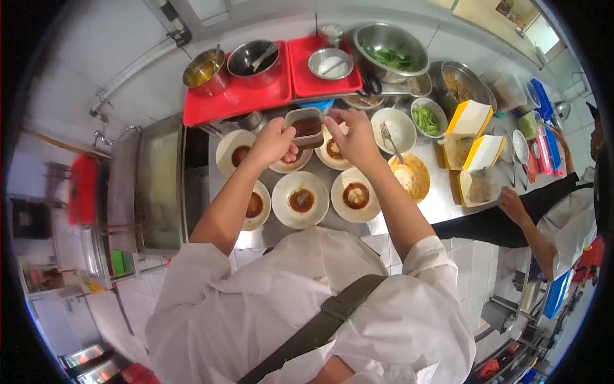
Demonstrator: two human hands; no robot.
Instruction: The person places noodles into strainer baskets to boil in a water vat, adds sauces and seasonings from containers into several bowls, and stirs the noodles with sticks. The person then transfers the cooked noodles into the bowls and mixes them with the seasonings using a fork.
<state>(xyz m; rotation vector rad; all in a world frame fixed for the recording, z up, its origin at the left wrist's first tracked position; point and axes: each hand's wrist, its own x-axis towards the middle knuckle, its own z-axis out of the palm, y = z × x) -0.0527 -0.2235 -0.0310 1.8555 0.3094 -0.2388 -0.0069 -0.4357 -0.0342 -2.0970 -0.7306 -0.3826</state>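
My left hand point(275, 142) grips the side of a small clear rectangular container point(306, 127) with dark reddish contents, held above the bowls. Close to its right side is my right hand point(352, 131), its fingers bent; whether they pinch anything is too small to tell. Beneath and around my hands stand several pale bowls with dark brown sauce, among them a front middle bowl point(300, 200) and a front right bowl point(355, 195). Some of them hold a small pale lump in the sauce. A fork point(391, 142) leans into an orange-stained bowl point(419, 179) to the right.
Red trays point(240, 99) at the back carry metal pots and a small bowl. A large steel bowl point(391, 51) holds green leaves. Yellow-and-white boxes point(470, 118) stand on the right, near a co-worker's hand point(511, 203). A sink basin point(160, 185) lies left.
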